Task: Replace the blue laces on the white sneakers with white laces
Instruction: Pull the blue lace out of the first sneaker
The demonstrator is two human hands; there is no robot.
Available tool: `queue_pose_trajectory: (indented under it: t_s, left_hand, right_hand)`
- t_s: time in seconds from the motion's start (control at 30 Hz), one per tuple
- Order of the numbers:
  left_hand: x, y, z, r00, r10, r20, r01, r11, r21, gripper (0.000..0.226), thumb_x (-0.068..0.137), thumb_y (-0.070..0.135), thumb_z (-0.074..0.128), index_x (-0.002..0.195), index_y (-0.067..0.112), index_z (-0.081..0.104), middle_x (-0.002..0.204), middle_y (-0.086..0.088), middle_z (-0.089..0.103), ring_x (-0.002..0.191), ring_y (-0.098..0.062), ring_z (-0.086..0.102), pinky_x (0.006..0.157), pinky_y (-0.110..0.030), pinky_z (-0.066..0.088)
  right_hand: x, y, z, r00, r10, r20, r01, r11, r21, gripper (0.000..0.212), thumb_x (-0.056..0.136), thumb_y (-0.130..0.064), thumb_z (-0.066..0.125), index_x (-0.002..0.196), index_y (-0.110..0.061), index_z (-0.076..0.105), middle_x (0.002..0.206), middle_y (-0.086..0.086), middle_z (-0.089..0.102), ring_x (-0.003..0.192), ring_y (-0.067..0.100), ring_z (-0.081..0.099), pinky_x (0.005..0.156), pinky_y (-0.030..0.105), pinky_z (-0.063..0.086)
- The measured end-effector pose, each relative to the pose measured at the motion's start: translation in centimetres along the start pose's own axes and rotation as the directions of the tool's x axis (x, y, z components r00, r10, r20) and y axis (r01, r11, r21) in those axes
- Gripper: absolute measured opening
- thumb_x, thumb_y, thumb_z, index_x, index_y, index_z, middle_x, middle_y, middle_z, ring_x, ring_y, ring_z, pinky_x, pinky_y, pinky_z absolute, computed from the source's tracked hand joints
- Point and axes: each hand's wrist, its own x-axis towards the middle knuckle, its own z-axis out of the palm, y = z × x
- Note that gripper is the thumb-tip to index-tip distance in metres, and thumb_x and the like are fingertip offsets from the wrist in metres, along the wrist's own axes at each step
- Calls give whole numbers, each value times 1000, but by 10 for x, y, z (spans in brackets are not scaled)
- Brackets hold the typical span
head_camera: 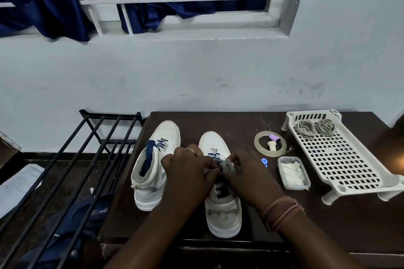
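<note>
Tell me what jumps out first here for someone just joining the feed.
Both hands, left hand and right hand, meet at table centre, pinching the blue lace of the right sneaker. The left sneaker beside it still holds its blue laces. At far right, a white slotted rack carries two coiled pale laces.

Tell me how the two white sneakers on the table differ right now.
The left sneaker stands untouched, its blue lace bunched and tucked into the collar. The right sneaker is being worked on: the left hand and right hand pinch its blue lace at the upper eyelets. The right sneaker also sits nearer the table's front edge. Both are white high-tops, toes toward the wall.
</note>
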Motion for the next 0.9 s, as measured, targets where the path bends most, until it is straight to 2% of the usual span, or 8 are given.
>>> queue_pose_trajectory:
  t_s: [0.07,0.17,0.33,0.37,0.5,0.57,0.73,0.9]
  left_hand:
    - [0,0,-2,999,4,-51,-3,1000,15,13,80,48,61,80,39,71,92,16,54,98,-18,52,82,-38,24]
    - [4,3,-9,994,-103,-40,78,910,-406,13,94,32,54,83,37,58,98,19,63,95,-9,58,87,-40,40]
    - [11,12,-36,941,-275,197,217,46,-975,15,108,14,43,96,13,52,76,-5,65,75,-24,68,72,-36,52]
    - [11,12,-39,933,-305,191,214,41,-976,14,107,16,46,95,15,54,72,-6,59,70,-23,63,67,-35,49]
    - [9,-4,-19,988,-152,-16,109,776,-621,5,94,31,66,98,34,66,82,7,65,75,-11,63,75,-39,52]
    - [6,-7,-8,1000,12,13,-8,959,-283,16,84,46,70,100,42,70,89,16,57,87,-2,59,83,-40,46]
    - [2,-5,-5,995,55,-87,-61,996,-70,3,80,31,65,78,31,67,95,9,54,85,-17,56,77,-39,41]
    - [10,-4,-19,947,-316,-62,210,753,-624,13,96,21,61,84,27,64,95,5,65,87,-3,59,84,-30,48]
  right_hand:
    - [-1,-1,-1,1000,-9,-12,9,1000,3,14,85,-39,68,91,-29,60,101,-2,55,89,11,54,76,25,41]
    - [-1,-5,-4,1000,-1,8,1,1000,5,16,84,-38,68,94,-28,60,104,-3,53,94,11,53,80,25,42]
    - [-3,-8,-5,1000,5,16,-4,1000,-11,18,82,-35,69,96,-28,59,104,-3,51,92,10,52,77,24,40]
    - [-4,-8,-4,1000,3,16,-3,1000,-12,18,82,-34,69,96,-28,60,104,-3,52,92,10,52,77,25,41]
    - [-2,-9,-3,1000,-8,10,8,1000,2,15,80,-32,68,92,-28,59,102,0,56,87,13,57,74,26,45]
    - [-2,-9,-2,1000,-16,1,16,1000,9,12,81,-32,67,89,-28,59,100,1,57,84,14,59,73,27,47]
    - [-3,-10,-2,1000,-13,-8,13,1000,4,10,84,-31,66,90,-28,59,103,0,56,88,15,59,77,30,49]
    - [-6,-13,-4,999,-33,-1,33,999,-14,16,85,-24,64,101,-27,59,107,-1,52,94,14,55,79,25,41]
